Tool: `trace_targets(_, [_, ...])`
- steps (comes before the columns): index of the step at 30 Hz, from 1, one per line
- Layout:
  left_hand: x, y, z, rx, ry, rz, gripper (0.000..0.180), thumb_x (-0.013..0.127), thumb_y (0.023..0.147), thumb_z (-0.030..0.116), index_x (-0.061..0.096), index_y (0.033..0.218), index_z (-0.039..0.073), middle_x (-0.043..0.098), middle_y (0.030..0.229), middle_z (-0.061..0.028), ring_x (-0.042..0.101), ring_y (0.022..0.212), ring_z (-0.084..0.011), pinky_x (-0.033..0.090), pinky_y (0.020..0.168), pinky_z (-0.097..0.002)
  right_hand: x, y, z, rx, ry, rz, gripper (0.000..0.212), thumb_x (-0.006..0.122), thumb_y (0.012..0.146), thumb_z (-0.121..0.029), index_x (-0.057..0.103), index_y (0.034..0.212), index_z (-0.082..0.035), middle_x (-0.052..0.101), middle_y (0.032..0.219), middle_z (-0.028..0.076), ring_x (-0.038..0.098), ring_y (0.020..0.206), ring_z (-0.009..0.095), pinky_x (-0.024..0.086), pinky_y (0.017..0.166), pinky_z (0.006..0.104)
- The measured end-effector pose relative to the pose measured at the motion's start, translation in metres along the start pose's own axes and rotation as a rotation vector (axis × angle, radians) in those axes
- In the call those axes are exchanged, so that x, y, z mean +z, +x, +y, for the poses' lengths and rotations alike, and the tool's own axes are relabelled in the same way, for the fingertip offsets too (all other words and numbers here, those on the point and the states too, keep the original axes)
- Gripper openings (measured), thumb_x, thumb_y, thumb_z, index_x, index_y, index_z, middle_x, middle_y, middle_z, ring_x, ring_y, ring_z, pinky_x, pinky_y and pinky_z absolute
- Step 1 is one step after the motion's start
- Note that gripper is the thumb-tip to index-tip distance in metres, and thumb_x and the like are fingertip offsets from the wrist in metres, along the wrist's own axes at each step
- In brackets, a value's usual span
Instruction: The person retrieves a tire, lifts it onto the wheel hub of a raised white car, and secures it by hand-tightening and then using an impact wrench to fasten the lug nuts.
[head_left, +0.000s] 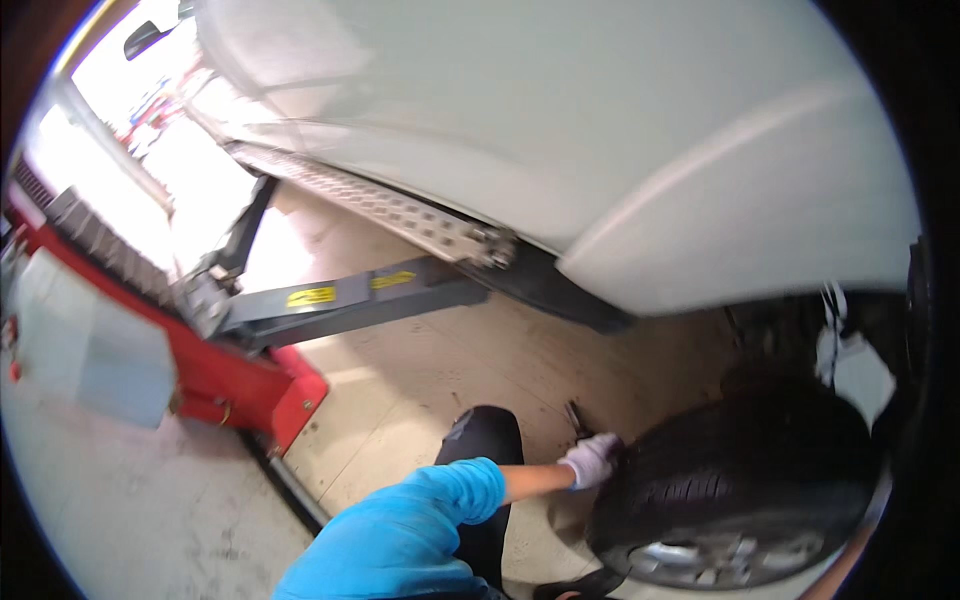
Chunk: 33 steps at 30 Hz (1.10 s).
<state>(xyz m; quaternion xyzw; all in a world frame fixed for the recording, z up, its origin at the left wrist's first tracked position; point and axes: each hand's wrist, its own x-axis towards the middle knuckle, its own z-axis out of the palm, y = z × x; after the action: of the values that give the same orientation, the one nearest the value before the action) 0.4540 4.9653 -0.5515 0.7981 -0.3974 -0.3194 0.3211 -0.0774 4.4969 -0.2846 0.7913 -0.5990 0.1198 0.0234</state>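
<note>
A wheel (730,490) with a black tyre and a silver rim sits low at the right, its rim face turned toward the lower edge. My left hand (594,460), in a pale glove, is closed against the tyre's left side; motion blurs its fingers. Just beyond that hand a short dark rod-like piece (576,418) shows, and whether the hand touches it I cannot tell. Part of my right forearm (845,568) appears along the wheel's lower right, while the right hand itself is out of sight. My knee (485,435) is bent beside the left arm.
Above spreads a pale car body (600,130) with a metal side step (380,205). A dark lift arm (350,295) reaches under it from a red lift post (225,370). A white card-like piece (862,375) hangs near the dark wheel arch (775,325).
</note>
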Motion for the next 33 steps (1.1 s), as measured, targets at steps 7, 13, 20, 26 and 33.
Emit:
trace_targets(7, [0.049,0.123,-0.172,-0.42,0.066,-0.049,0.036,0.058,0.093,0.029,0.068,0.119,0.007,0.071,0.117,-0.0173,0.066,0.112,-0.0353,0.052,0.091,-0.0433,0.013,-0.082,-0.22,0.026,0.473,0.572,0.043,0.053,0.103,-0.029,0.059,0.14,-0.009,0.06,0.14,0.017,0.057,0.129,0.028,0.04,0.111,0.0329])
trace_targets(13, [0.089,0.162,-0.121,-0.088,-0.086,0.028,0.039,0.069,0.086,0.032,0.069,0.117,0.008,0.071,0.116,-0.0183,0.067,0.112,-0.0349,0.053,0.095,-0.0424,-0.007,-0.137,-0.266,0.076,0.309,0.632,0.065,0.057,0.095,-0.058,0.064,0.134,-0.006,0.065,0.132,0.017,0.058,0.125,0.029,0.039,0.108,0.0335])
trace_targets(20, [0.151,0.171,-0.097,0.439,0.482,-0.141,0.024,0.063,0.089,0.024,0.068,0.105,0.008,0.07,0.106,-0.0206,0.068,0.1,-0.0406,0.055,0.085,-0.047,-0.014,-0.156,-0.294,0.236,0.604,0.58,0.061,0.064,0.096,-0.048,0.061,0.135,-0.001,0.065,0.127,0.012,0.061,0.115,0.019,0.045,0.102,0.0287])
trace_targets(26, [0.233,0.123,-0.147,-0.143,0.012,-0.405,0.059,0.062,0.094,0.031,0.045,0.146,0.011,0.063,0.122,-0.0107,0.064,0.104,-0.0249,0.055,0.077,-0.0424,-0.006,-0.146,-0.262,-0.251,-0.002,0.583,0.042,0.055,0.105,-0.031,0.059,0.139,-0.008,0.062,0.135,0.017,0.058,0.125,0.025,0.046,0.106,0.0311])
trace_targets(33, [0.172,0.106,-0.132,0.263,0.738,-0.496,0.073,0.069,0.087,0.037,0.039,0.15,0.015,0.05,0.141,-0.0098,0.054,0.124,-0.0257,0.05,0.092,-0.039,-0.002,-0.152,-0.281,0.088,0.601,0.628,0.045,0.058,0.101,-0.037,0.067,0.13,-0.004,0.068,0.126,0.01,0.06,0.118,0.019,0.041,0.106,0.0279])
